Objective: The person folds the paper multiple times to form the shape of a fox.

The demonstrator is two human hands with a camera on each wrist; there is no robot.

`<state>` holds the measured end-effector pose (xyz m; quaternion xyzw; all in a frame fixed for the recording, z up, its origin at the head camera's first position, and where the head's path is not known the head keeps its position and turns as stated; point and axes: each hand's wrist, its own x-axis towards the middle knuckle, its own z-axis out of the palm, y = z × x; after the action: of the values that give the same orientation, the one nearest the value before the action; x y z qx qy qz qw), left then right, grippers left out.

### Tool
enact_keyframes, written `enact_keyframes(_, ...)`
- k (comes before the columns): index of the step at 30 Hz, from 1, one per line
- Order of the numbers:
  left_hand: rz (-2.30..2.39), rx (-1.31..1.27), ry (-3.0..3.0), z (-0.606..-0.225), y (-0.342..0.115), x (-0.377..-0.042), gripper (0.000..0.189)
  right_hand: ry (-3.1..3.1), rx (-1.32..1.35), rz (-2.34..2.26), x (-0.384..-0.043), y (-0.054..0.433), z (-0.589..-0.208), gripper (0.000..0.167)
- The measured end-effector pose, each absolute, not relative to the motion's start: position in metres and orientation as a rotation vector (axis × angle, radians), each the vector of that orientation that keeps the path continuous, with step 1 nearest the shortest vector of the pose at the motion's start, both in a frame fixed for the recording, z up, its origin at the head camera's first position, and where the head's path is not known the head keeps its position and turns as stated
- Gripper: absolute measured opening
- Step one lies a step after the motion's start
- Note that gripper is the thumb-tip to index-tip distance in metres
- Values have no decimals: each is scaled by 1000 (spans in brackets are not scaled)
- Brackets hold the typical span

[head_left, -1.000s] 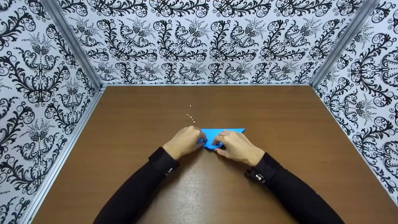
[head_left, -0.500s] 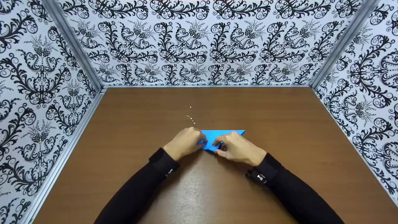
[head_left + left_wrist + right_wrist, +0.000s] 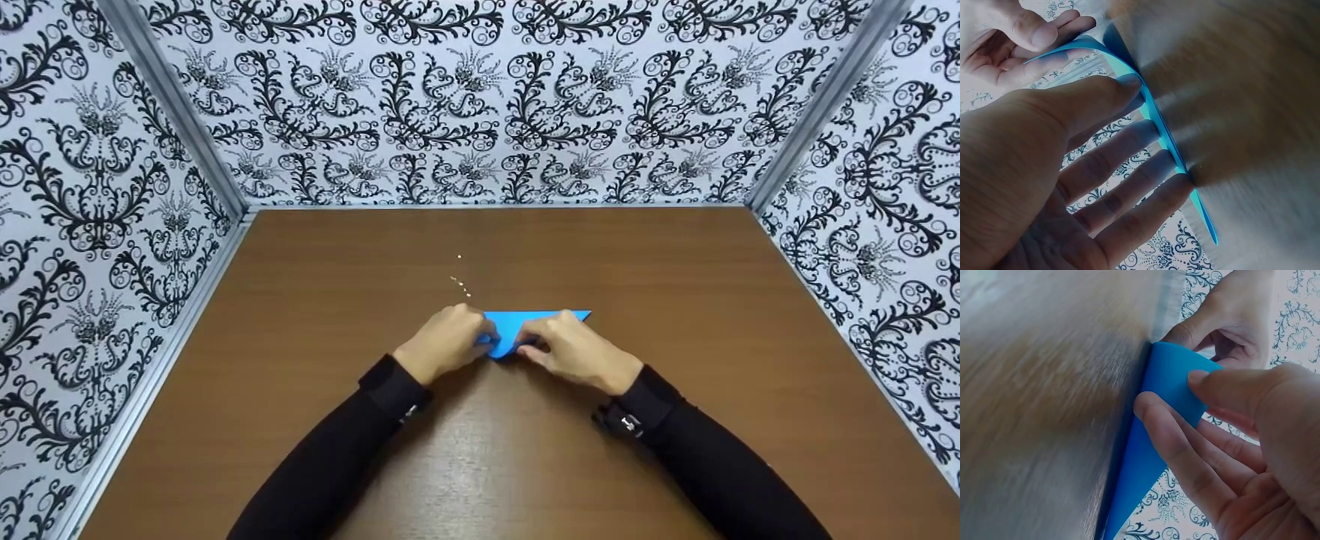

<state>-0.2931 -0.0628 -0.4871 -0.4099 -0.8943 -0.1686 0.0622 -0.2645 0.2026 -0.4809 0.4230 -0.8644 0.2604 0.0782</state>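
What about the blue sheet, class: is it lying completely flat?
No, the left wrist view shows the blue sheet curved toward the right hand.

a brown wood-grained tabletop [image 3: 675, 262] with a blue sheet [image 3: 510, 325] and, near it, a few tiny white specks [image 3: 460, 284]

One left hand [image 3: 448, 337] and one right hand [image 3: 574, 351] are counted (two in all). One blue sheet [image 3: 517, 321] is recorded. Two black sleeves [image 3: 322, 457] are noted. One table [image 3: 675, 285], three patterned walls [image 3: 480, 97] and two grey corner posts [image 3: 176, 105] are logged. Several white specks [image 3: 460, 283] are observed, too small for an exact figure to be given.
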Motion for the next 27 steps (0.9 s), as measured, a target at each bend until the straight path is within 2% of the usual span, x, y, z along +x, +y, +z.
enact_keyframes(27,-502,-1241,-2701,-487,-64,-295,4,-2802,986,1097,-276,194,-473,6)
